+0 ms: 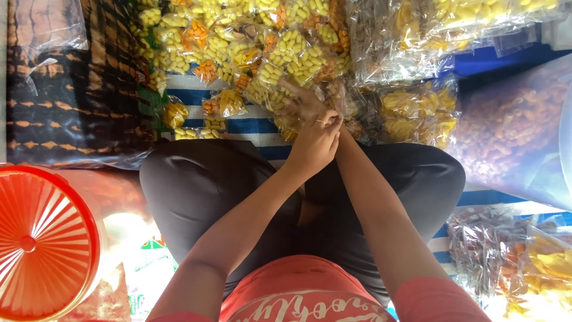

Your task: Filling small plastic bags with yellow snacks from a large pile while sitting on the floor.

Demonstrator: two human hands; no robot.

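At the near left stood a clear plastic jar with a ribbed orange lid (36,244). Far left lay a dark cloth with orange stripes (71,101). In the middle, the left hand (314,145) was curled shut, crossed over the right hand (302,102), whose fingers pinched a small clear packet of yellow and orange snacks (285,122) just beyond the knees. A heap of similar clear snack packets (268,42) spread behind. At the right sat a big clear bag of orange snacks (512,131).
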